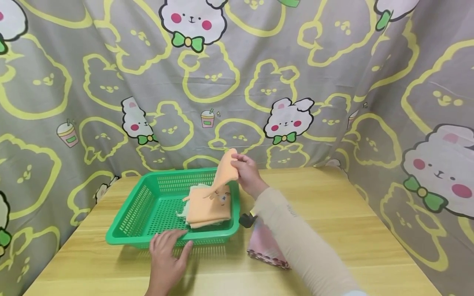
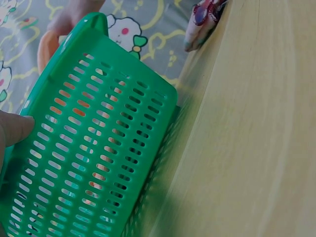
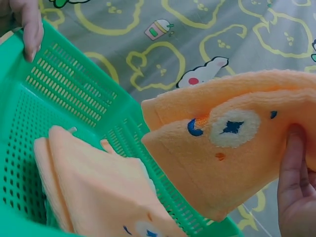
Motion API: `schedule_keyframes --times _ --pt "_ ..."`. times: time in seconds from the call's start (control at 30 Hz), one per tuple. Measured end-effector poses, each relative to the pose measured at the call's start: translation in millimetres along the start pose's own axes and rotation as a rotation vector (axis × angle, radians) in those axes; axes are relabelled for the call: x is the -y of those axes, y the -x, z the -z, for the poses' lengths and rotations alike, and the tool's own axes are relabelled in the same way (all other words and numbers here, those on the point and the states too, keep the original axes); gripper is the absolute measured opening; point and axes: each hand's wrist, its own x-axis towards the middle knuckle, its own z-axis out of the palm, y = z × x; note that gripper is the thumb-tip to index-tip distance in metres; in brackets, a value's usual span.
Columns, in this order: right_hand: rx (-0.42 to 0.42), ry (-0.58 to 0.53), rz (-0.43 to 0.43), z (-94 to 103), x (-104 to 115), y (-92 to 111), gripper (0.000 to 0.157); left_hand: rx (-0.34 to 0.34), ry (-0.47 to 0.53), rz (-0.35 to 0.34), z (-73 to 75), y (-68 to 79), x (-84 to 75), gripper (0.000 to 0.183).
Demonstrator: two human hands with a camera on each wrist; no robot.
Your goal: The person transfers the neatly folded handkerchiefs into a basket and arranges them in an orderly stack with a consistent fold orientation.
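Observation:
My right hand [image 1: 249, 174] pinches a folded orange towel [image 1: 225, 172] by its edge, holding it up above the right end of a green plastic basket [image 1: 122, 222]. Its embroidered face details show in the right wrist view, where the thumb [image 3: 295, 170] presses on the cloth. Inside the basket lies another folded orange towel [image 3: 94, 182], on top of pale cloth [image 1: 181, 213]. At the basket's near side, my left hand [image 1: 168, 257] grips the rim, fingers over the top and thumb [image 2: 19, 128] against the outer wall.
Right of the basket, a folded pink cloth [image 1: 264, 246] with a dark patterned edge lies on the wooden table [image 1: 318, 238], partly under my right forearm. A small black object [image 1: 247, 220] sits by it. A grey patterned curtain [image 1: 237, 82] hangs behind the table.

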Motion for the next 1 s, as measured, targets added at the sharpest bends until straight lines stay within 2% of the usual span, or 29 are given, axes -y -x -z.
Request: schedule_keyframes --times 0.23,0.4,0.63,0.73,0.9,1.0 --pt "0.002 -0.039 -0.011 -2.9 -9 4 0.017 0.016 -0.007 0.002 -0.7 -0.7 -1.6 0.029" --pt "-0.031 -0.063 -0.066 -12.6 -17 3 0.020 0.020 -0.012 0.010 0.5 -0.7 -2.6 0.030" --pt "-0.025 -0.129 -0.078 -21.8 -28 -1 0.019 0.017 -0.013 0.003 1.2 -0.8 -2.4 0.030" --pt "0.007 -0.159 -0.072 -24.2 -33 2 0.024 0.016 -0.012 0.001 1.0 -0.8 -1.6 0.030" --pt "0.123 -0.234 -0.057 -28.1 -42 7 0.041 0.009 -0.010 -0.006 0.8 -0.3 -0.5 0.030" --pt "0.144 -0.273 -0.061 -31.2 -46 7 0.047 0.006 -0.006 -0.008 0.5 -0.5 -0.7 0.030"
